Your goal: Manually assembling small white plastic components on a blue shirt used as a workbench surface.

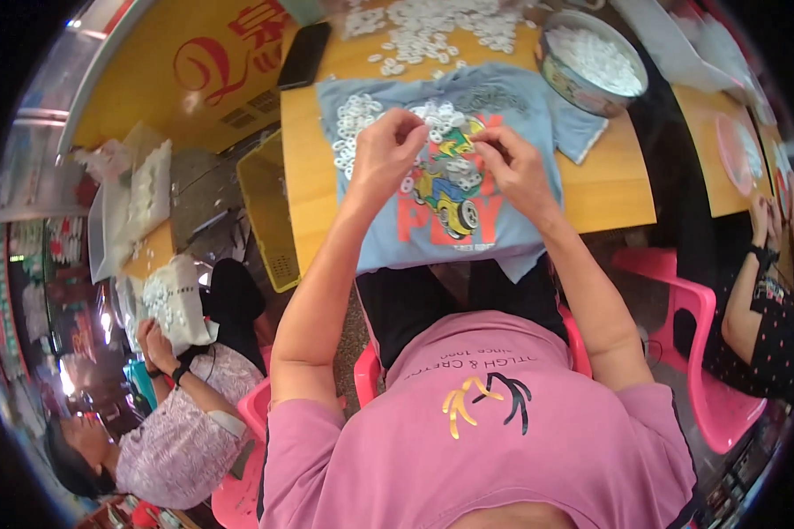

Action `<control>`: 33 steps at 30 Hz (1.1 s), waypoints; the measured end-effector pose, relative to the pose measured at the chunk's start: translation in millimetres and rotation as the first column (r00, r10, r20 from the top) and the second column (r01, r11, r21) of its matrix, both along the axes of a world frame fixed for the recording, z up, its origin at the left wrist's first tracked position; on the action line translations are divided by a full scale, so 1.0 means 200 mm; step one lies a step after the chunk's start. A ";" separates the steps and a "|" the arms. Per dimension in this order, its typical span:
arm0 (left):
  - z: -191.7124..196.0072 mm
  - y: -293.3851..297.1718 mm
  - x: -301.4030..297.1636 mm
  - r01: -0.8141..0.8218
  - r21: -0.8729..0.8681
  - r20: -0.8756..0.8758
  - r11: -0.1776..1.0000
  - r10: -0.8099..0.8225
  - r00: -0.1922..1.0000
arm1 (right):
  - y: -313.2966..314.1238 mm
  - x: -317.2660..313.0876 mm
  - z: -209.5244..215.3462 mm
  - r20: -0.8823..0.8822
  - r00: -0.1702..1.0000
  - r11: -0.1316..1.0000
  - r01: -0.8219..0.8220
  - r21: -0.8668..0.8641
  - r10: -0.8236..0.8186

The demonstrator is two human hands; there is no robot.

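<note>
Both hands work over a blue shirt spread on the wooden bench. The left hand and the right hand are raised just above the shirt's printed front, facing each other across a small gap. Each hand's fingers are pinched narrow, apparently on a small white ring, though the pieces are too small to be sure of.

The loose rings lie scattered on the shirt, mostly at its upper left, just beyond and to the left of the left hand; a few more sit between the two hands and under them. So the left hand is the nearer one to that cluster, and the rings lie away from the body, up the bench from the fingers. The rings are round, so no long axis matters.

Farther up the bench a bigger heap of rings lies beside a round tin that is filled with more. A dark phone lies at the bench's left edge. Other people sit to either side on pink chairs.
</note>
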State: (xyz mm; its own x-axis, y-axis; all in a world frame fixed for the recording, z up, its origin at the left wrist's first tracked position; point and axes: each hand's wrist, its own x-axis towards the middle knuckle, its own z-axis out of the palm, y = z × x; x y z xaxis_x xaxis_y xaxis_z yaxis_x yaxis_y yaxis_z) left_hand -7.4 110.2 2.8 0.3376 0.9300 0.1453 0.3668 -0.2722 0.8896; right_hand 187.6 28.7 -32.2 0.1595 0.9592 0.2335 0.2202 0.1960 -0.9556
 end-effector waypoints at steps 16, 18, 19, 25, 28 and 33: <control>0.07 -0.19 0.05 0.179 0.066 -0.168 0.982 -0.166 0.972 | -0.01 0.02 -0.02 0.040 0.999 0.998 -0.011 0.059 0.008; 0.02 -0.20 0.01 0.166 0.453 -0.240 0.876 -0.060 0.969 | -0.02 0.01 -0.01 0.042 0.999 0.998 -0.010 0.063 0.007; 0.01 -0.19 -0.02 0.166 0.452 -0.241 0.877 -0.059 0.969 | -0.02 0.01 0.00 0.035 0.999 0.999 -0.016 0.033 0.015; -0.05 -0.12 -0.18 0.147 0.547 -0.388 0.824 0.094 0.917 | -0.01 0.02 -0.02 0.045 0.999 0.999 -0.026 0.033 0.024; -0.06 -0.09 -0.21 0.177 0.562 -0.444 0.808 0.114 0.889 | -0.01 0.02 -0.01 0.053 0.998 0.999 -0.026 0.024 0.025; -0.06 -0.05 -0.11 0.148 0.598 -0.396 0.788 0.130 0.909 | -0.01 0.02 -0.01 0.091 0.996 0.999 -0.018 0.028 0.016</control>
State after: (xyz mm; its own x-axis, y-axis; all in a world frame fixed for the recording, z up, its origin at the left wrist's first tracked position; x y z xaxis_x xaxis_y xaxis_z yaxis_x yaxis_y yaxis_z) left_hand -30.0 101.1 -8.7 0.5014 0.6891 0.5232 0.6399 -0.7023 0.3119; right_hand 192.4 26.8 -35.1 0.1201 0.9543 0.2736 0.3023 0.2274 -0.9257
